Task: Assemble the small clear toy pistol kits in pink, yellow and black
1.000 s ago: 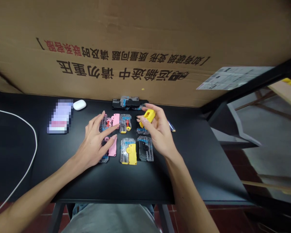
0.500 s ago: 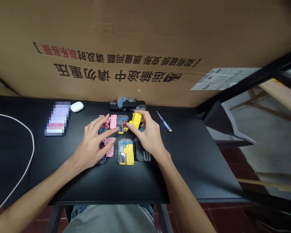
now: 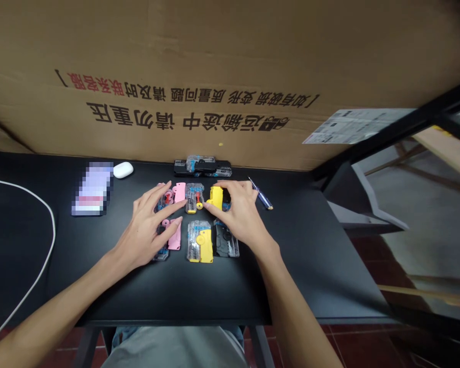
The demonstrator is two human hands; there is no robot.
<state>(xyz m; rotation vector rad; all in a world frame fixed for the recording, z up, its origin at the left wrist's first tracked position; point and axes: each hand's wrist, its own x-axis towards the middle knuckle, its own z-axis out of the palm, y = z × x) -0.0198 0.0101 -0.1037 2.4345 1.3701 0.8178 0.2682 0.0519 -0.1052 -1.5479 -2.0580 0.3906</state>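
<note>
My left hand (image 3: 147, 225) rests with spread fingers over the clear-and-pink plastic pieces, partly hiding them. One pink part (image 3: 180, 192) shows past its fingers and another pink part (image 3: 175, 237) lies by the thumb. In my right hand (image 3: 243, 212), a yellow plastic part (image 3: 216, 197) is pinched between thumb and fingers. Between the hands lies a clear plastic piece with red and yellow bits (image 3: 193, 198). Nearer me are a clear-and-yellow piece (image 3: 200, 243) and a black-and-clear piece (image 3: 226, 239). Something dark beneath my right hand is mostly covered.
A small screwdriver (image 3: 261, 194) lies right of my right hand. Black-and-clear pieces (image 3: 203, 166) are stacked against the cardboard (image 3: 199, 46) at the back. On the left are a phone (image 3: 92, 189), a white earbud case (image 3: 123, 169) and a white cable (image 3: 48, 245).
My right hand has shifted slightly right and down, and the yellow part has turned more upright with it. More of the black-and-clear piece shows. My left hand stays nearly still.
</note>
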